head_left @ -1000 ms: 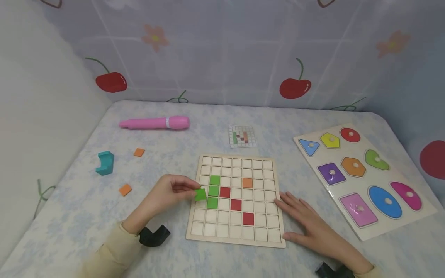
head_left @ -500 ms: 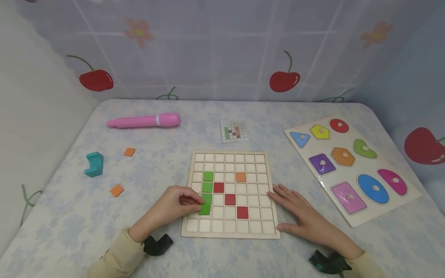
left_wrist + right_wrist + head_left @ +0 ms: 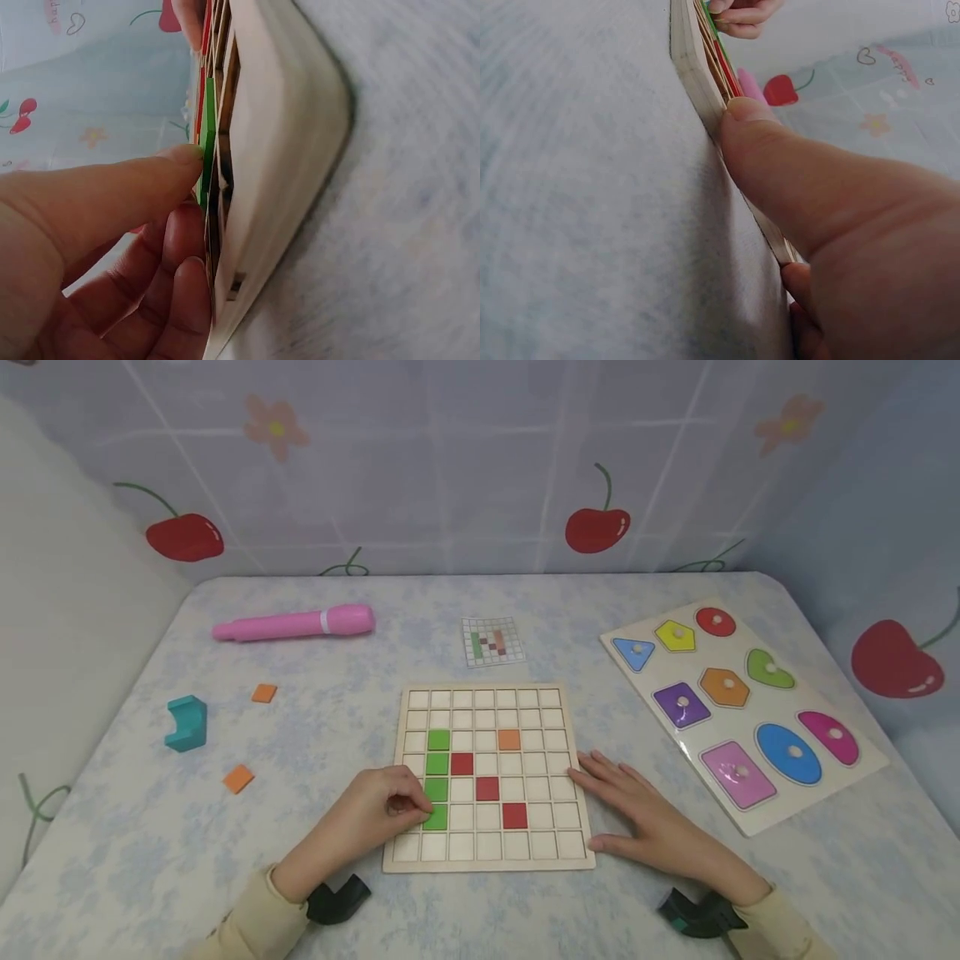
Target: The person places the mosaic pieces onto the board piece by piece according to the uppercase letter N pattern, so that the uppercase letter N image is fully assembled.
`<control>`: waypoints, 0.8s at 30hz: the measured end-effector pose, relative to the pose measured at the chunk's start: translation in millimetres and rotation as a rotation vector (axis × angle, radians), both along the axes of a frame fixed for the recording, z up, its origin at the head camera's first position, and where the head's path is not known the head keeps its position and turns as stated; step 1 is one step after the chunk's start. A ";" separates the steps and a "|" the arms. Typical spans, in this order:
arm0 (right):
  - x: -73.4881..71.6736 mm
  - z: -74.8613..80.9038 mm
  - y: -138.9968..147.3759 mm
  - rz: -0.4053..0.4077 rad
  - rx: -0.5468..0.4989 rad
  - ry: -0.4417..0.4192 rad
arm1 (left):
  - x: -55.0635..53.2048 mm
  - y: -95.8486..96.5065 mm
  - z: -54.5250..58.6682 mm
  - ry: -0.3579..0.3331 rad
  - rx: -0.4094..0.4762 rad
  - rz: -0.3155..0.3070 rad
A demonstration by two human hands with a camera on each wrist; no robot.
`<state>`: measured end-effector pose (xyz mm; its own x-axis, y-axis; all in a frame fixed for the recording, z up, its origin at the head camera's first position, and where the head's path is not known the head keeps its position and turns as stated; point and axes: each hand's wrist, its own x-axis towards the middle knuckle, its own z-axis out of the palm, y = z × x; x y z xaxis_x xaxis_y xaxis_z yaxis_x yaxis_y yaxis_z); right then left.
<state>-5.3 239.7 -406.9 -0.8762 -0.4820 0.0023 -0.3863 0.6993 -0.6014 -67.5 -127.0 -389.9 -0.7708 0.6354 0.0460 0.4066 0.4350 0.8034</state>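
Observation:
A wooden grid board (image 3: 489,865) lies flat in front of me. My left hand (image 3: 375,810) is at its left side, thumb and curled fingers pinching the edge of the lowest green square tile (image 3: 437,817). That tile sits over its cell, below the other green tiles (image 3: 437,764) in the same column. From the left wrist, the thumb presses on a green tile (image 3: 209,112) that stands slightly proud of the grid. Three red tiles (image 3: 487,789) step diagonally down, and one orange tile (image 3: 509,740) sits further right. My right hand (image 3: 652,822), fingers extended, touches the board's right edge.
A small pattern card (image 3: 493,642) lies behind the board. To the left are two loose orange tiles (image 3: 238,779), a teal block (image 3: 187,723) and a pink pen-shaped object (image 3: 293,623). A knobbed shape puzzle (image 3: 742,714) lies at the right.
My left hand has brought the green tile from left of the column down onto the cell at its lower end. The right hand stays at the board's edge; the head view has shifted.

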 end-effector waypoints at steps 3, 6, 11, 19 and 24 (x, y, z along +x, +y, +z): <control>-0.8 0.5 -0.2 0.001 0.002 -0.002 | -0.9 -3.8 1.4 -0.022 0.027 0.014; -0.8 0.1 0.2 0.006 -0.005 0.004 | -5.6 -13.6 5.2 -0.069 0.085 0.048; -2.3 -1.7 -0.3 0.035 -0.020 0.045 | -13.4 -46.3 18.7 -0.071 0.153 0.162; -0.5 -4.5 -0.3 0.053 -0.022 0.092 | 4.6 -117.8 44.5 0.005 0.078 0.441; -2.2 -2.4 0.7 0.065 -0.045 0.130 | 18.6 -156.5 37.2 -0.001 0.035 0.609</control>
